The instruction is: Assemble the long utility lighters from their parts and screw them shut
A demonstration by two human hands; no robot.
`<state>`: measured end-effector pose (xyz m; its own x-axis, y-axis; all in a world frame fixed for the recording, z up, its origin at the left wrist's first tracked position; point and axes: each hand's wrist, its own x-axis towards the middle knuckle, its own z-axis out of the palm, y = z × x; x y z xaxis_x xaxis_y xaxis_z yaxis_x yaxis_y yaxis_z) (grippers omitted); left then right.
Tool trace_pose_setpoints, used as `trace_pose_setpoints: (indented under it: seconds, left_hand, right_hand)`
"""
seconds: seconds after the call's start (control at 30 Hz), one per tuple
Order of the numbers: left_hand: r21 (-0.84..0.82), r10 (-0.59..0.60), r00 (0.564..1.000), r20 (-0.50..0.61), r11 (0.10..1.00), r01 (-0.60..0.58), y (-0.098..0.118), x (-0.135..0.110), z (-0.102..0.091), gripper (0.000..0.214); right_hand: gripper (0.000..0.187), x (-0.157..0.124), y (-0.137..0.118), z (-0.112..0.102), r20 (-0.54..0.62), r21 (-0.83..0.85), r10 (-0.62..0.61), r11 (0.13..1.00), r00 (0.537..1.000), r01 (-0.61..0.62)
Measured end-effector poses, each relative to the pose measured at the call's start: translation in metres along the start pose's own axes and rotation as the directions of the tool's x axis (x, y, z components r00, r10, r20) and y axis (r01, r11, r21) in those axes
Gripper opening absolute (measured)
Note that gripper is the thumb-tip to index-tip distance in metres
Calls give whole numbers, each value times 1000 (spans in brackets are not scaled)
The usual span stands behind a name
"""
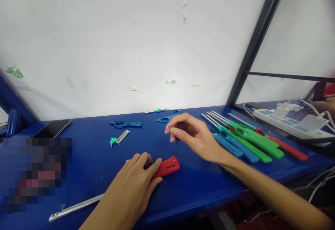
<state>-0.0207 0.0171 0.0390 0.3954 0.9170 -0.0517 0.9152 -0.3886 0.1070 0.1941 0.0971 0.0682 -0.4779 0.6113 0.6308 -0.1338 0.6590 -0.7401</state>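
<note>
A red long-nosed gas lighter [170,166] lies on the blue table, its metal barrel [78,205] pointing to the lower left. My left hand [138,177] is closed round its middle and holds it down. Above the lighter's butt end, the fingers of my right hand [193,134] are pinched on a thin dark tool [177,147] that looks like a slim screwdriver. Its handle is mostly hidden in the hand, and its tip meets the lighter near a small shiny spot. Behind lie a blue half shell [128,123], a clear fuel tank [123,137] and a green trigger piece [113,141].
Several assembled lighters [251,141] in blue, green and red lie at the right. A metal rod assembly [158,110] and another blue shell [164,119] lie near the wall. A phone [53,128] is at the left; a power strip [293,122] sits beyond the dark frame post [258,41].
</note>
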Motion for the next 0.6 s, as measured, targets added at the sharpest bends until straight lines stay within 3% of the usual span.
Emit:
trace_pose_setpoints:
  seconds: [0.13,0.27,0.47,0.6]
  left_hand:
    - [10,-14,1000,7,1000,14,1,-1,-1,39]
    - [1,-11,1000,13,1000,11,2,-1,-2,38]
    - [3,-18,1000,4,1000,18,2,-2,-1,39]
    - [3,-20,1000,-13,1000,20,1,-1,0,40]
  right_hand:
    - [9,0,0,2,30,16,-1,1000,1000,0]
    - [31,0,-4,-3,139,31,15,999,990,-20]
    - [9,-1,-3,-1,3,37,9,999,1000,-9]
    - [20,-2,-4,-2,64,27,71,997,995,-73]
